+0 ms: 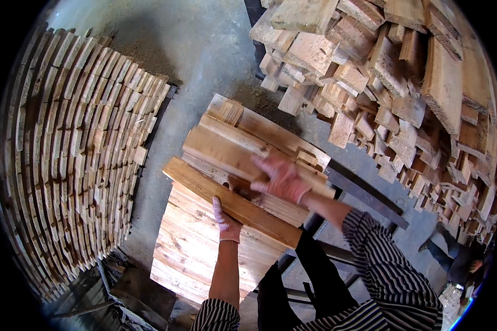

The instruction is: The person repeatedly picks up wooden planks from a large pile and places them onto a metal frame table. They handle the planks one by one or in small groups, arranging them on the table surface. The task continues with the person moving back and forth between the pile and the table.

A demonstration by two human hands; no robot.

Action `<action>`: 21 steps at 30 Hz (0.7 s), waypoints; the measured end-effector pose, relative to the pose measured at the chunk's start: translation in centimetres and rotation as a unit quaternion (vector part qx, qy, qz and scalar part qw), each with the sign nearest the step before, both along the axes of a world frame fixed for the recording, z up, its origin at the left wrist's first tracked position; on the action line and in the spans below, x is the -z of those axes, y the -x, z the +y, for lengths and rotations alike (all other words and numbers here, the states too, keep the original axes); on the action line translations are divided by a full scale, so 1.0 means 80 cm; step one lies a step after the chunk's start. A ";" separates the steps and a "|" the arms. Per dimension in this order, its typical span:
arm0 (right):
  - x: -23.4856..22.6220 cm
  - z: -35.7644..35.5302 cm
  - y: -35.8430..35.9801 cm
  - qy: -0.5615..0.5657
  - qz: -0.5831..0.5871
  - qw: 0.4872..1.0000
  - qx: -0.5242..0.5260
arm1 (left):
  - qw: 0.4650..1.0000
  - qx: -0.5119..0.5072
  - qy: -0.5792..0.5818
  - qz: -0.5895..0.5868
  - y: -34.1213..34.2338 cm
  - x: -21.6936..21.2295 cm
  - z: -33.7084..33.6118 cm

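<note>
Two gloved hands work one board stack: the left hand grips one long plank; the right hand lies spread on upper boards.

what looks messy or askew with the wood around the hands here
The boards under the right hand lie fanned at differing angles, unlike the neat stack at left. The pile of offcuts at upper right is a loose jumble.

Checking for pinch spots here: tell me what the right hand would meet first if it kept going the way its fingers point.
Probably the short boards under the right hand; its fingers point up-left along them. Depth is unclear.
</note>
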State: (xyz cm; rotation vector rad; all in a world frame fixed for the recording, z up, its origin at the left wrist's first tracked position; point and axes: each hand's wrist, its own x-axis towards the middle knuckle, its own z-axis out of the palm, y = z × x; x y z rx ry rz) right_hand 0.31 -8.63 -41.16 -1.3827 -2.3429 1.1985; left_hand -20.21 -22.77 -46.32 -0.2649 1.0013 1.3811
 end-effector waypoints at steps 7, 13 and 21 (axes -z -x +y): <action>0.082 0.108 -0.061 -0.063 -0.122 0.989 0.051 | 0.998 -0.015 0.050 0.037 0.017 0.048 -0.011; 0.067 0.109 -0.034 -0.075 -0.220 0.972 -0.027 | 0.994 -0.056 0.080 0.055 0.017 0.033 -0.011; -0.030 -0.090 0.010 0.200 0.042 0.978 -0.032 | 0.967 0.205 -0.011 0.151 -0.040 -0.048 0.001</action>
